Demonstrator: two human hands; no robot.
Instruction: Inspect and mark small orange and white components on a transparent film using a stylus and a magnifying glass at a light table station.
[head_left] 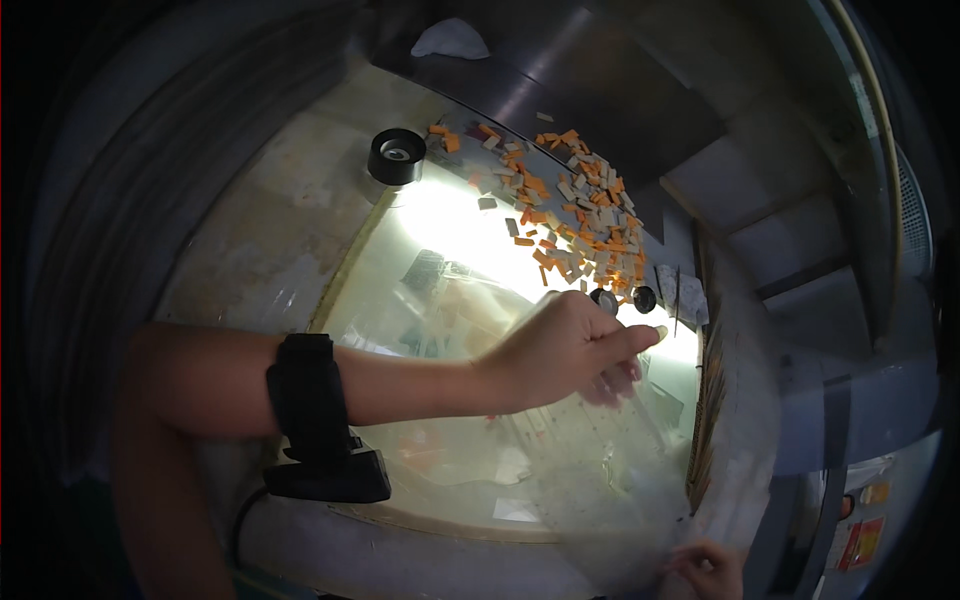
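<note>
My left hand [570, 352], a black strap and box [318, 420] on its forearm, reaches over a lit glass panel. Its fingers are curled closed on the upper end of a see-through plastic sheet [610, 480] with small dark specks. The sheet hangs slanting toward the lower right, and I cannot tell whether it is a single layer or a bag. Down at the lower right, my right hand [708, 568] has its fingers bent together at the sheet's bottom end. Part of that hand is cut off by the dark rim.
Many small orange and whitish blocks [600, 215] lie scattered along the glowing panel's [400, 330] far side. A black loupe [397, 157] stands at its far left corner. Two small black round pieces, one a cap-like disc [644, 297], sit beyond my left hand, near a crumpled whitish packet [690, 300].
</note>
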